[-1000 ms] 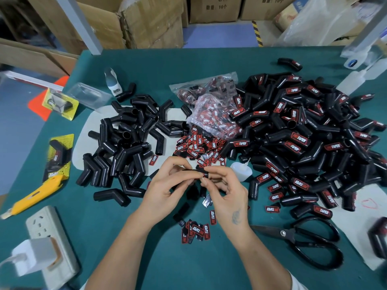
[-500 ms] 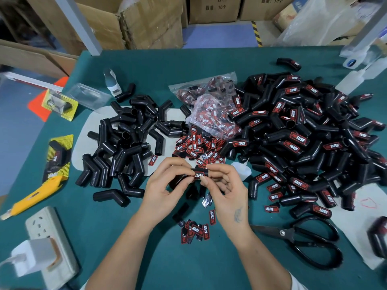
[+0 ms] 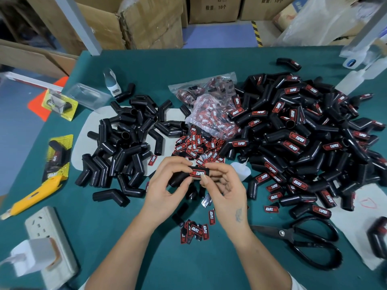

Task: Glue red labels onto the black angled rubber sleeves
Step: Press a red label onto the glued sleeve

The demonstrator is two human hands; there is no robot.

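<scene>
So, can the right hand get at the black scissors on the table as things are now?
Probably yes, once it lets go. The right hand is pinching the labelled sleeve now, but the scissors lie uncovered just right of that wrist.

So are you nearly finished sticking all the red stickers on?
More than half, it looks like. The big pile of labelled sleeves on the right looks done. The left hand and right hand hold one sleeve with a red label on it. The smaller pile of plain sleeves on the left is still bare, and loose labels wait behind the hands.
</scene>
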